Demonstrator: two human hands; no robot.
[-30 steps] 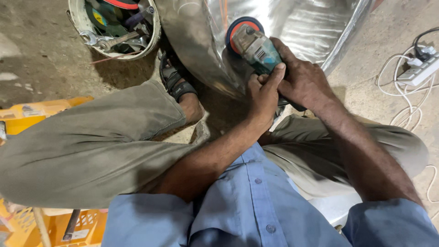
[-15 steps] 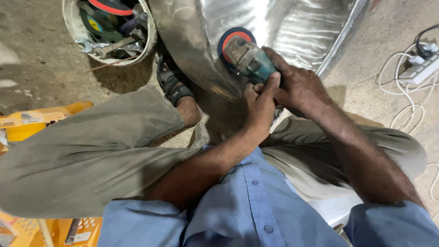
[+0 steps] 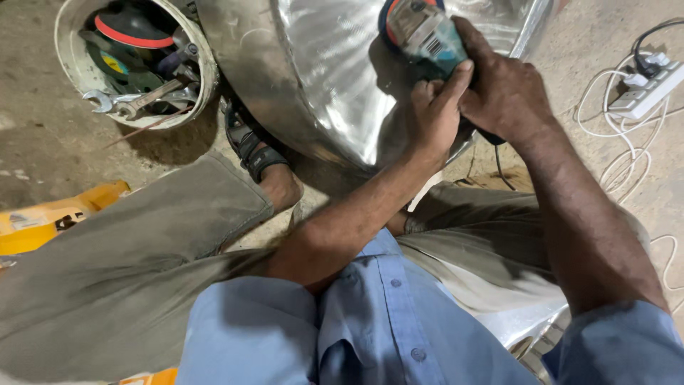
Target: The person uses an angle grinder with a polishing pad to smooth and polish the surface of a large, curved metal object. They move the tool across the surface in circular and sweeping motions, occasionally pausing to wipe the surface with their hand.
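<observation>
**Both hands clamp a grinder against a polished steel vessel**

At far left a yellow package point(image 3: 50, 221) lies on the concrete floor point(image 3: 43, 135). Above it a white bucket point(image 3: 71, 64) rests on its side, mouth toward the camera, with a spanner point(image 3: 132, 103) and red-rimmed discs point(image 3: 132, 32) inside. Just right of the bucket, a foot in a black sandal point(image 3: 249, 146) sits against the lower edge of the shiny steel vessel point(image 3: 320, 78), which fills the upper middle of the view.

The teal angle grinder point(image 3: 427, 36) lies against the vessel's curved wall near the top edge, its red-backed disc touching the metal. The left hand point(image 3: 431, 117) comes up from below, its fingers curled shut around the underside of the grinder body, thumb pressed to the casing. The right hand point(image 3: 506, 93) sits just right of and touching the left, wrapped tightly over the rear of the grinder so that the tool's tail is hidden beneath it. The grinder thus lies above and slightly left of both hands, projecting beyond the fingertips.

At far right a white power strip point(image 3: 645, 93) lies on the floor, well apart from the hands, with white cables point(image 3: 620, 167) looping below it.
</observation>
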